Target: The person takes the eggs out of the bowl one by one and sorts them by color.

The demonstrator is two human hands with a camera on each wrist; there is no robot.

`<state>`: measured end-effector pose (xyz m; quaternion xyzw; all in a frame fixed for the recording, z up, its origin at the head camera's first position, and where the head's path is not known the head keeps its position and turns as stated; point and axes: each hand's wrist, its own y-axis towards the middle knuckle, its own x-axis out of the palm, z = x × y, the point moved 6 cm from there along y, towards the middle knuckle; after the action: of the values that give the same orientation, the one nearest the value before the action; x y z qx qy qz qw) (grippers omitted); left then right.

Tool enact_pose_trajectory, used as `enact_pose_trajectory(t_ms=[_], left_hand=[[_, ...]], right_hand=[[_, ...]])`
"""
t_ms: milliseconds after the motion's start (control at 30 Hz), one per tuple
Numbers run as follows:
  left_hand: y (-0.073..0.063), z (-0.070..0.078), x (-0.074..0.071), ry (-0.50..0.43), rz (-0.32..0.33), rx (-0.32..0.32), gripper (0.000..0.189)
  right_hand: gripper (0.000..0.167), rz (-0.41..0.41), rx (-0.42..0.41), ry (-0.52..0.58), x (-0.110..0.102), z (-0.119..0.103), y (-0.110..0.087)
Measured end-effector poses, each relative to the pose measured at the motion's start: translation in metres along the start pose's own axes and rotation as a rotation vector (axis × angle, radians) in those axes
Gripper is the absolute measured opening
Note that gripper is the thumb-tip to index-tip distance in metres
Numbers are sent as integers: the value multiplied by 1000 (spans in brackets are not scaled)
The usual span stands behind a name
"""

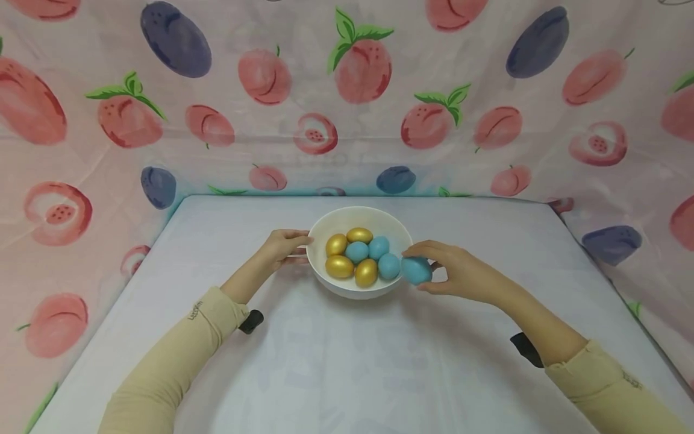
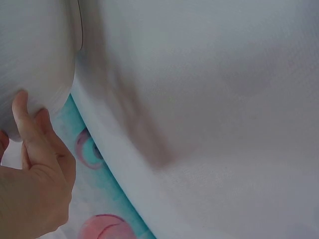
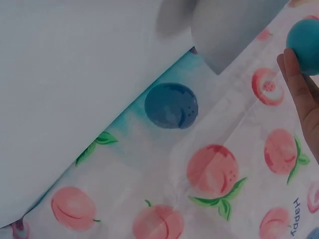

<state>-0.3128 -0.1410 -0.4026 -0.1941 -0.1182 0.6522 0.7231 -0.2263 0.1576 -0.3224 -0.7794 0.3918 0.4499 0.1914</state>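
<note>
A white bowl [image 1: 355, 293] stands on the table, holding several shiny gold eggs [image 1: 339, 266] and three blue eggs [image 1: 356, 252]. My left hand [image 1: 285, 246] touches the bowl's left side with fairly straight fingers. In the left wrist view, the left hand [image 2: 42, 164] rests its fingertips against the bowl's outer wall [image 2: 37, 50]. At the bowl's right rim, my right hand [image 1: 447, 268] pinches another blue egg [image 1: 417, 270] between thumb and fingers. The right wrist view shows that blue egg [image 3: 305, 47] at the fingertips, the rest of the hand partly cut off.
A white cloth covers the table [image 1: 358, 361]. Behind it and along both sides hangs a fruit-print curtain [image 1: 325, 90]. Black straps [image 1: 251, 322] show at both wrists, below beige sleeves [image 1: 179, 349].
</note>
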Motion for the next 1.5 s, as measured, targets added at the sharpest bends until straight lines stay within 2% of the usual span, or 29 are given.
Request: enact_pose_trajectory(t_ms=[267, 533, 800, 1100, 1500], left_hand=[[0, 1, 0, 5, -4, 6, 47], [2, -1, 1, 7, -11, 0, 49], [0, 1, 1, 8, -9, 8, 48], [2, 1, 1, 5, -21, 12, 48], [3, 1, 1, 13, -15, 11, 47]], right_hand=[[55, 58, 24, 7, -6, 19, -7], [55, 72, 35, 29, -6, 37, -4], [54, 87, 18, 56, -7, 50, 9], [53, 41, 79, 54, -3, 74, 23], [51, 20, 108, 59, 4, 103, 44]])
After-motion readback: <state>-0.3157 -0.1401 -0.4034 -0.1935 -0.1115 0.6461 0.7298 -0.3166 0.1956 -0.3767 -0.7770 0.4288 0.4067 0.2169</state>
